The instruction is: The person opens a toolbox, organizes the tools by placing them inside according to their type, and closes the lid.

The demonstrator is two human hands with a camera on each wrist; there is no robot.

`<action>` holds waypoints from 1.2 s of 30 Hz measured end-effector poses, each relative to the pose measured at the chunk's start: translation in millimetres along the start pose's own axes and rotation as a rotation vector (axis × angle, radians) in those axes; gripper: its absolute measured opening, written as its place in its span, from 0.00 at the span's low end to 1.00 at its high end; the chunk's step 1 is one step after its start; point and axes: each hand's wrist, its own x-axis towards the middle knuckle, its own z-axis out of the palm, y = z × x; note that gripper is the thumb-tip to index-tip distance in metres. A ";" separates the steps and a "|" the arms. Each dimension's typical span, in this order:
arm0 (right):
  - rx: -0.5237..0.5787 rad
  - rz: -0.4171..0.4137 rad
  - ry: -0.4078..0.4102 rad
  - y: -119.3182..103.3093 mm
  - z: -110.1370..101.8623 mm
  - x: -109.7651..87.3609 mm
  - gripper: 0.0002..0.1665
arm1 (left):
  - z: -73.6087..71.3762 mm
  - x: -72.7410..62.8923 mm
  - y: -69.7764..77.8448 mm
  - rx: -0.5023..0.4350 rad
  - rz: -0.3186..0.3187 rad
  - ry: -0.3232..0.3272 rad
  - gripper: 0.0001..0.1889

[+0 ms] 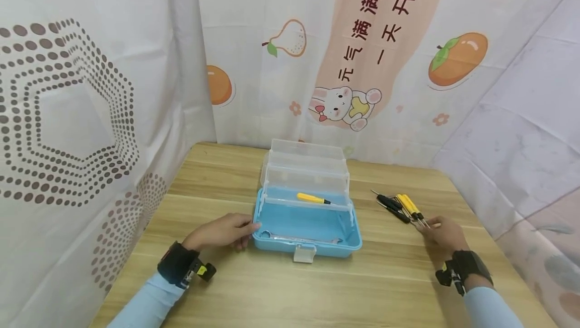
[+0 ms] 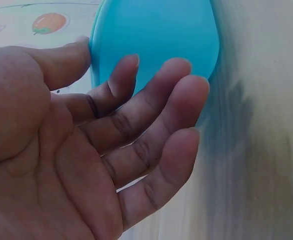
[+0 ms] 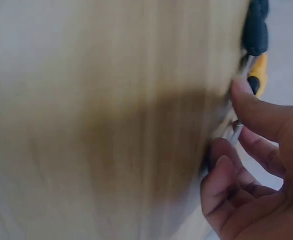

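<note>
Light blue sleeves (image 1: 147, 300) nearest. Left hand (image 1: 228, 231) loosely bent, holding nothing, thumb touching left rim of open blue toolbox (image 1: 326, 250) on table (image 1: 290, 295); wrench (image 1: 299, 239) inside, yellow screwdriver (image 1: 311, 198) above. Right hand (image 1: 446, 235) half-curled at screwdriver pile (image 1: 409, 206), right of toolbox; can't tell if gripping.

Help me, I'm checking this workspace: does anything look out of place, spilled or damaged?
Nothing looks spilled or clearly damaged. Mildly untidy: black- and yellow-handled tools lie loosely jumbled on the table by the right hand, outside the open toolbox, while one similar yellow-handled tool sits apart at its clear tray.
</note>
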 end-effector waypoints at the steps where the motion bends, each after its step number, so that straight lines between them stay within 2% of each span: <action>1: -0.004 0.002 0.001 0.7 0.7 0.2 0.33 | 0.7 -0.4 -0.4 0.000 0.003 -0.001 0.22; 7: -0.023 -0.007 0.047 -7.3 5.3 -2.1 0.18 | 3.5 -1.6 -0.7 -0.019 0.010 0.014 0.21; 17: -0.054 -0.023 0.164 -8.9 8.9 -11.8 0.12 | 6.4 -3.4 -1.5 -0.092 -0.045 0.013 0.22; 27: 0.021 0.027 0.252 6.1 9.6 -24.0 0.15 | 7.7 -2.6 0.5 -0.171 -0.062 0.001 0.23; 36: 0.053 0.062 0.279 -2.8 9.1 -28.1 0.16 | 10.0 -2.4 -0.8 -0.214 -0.071 0.002 0.23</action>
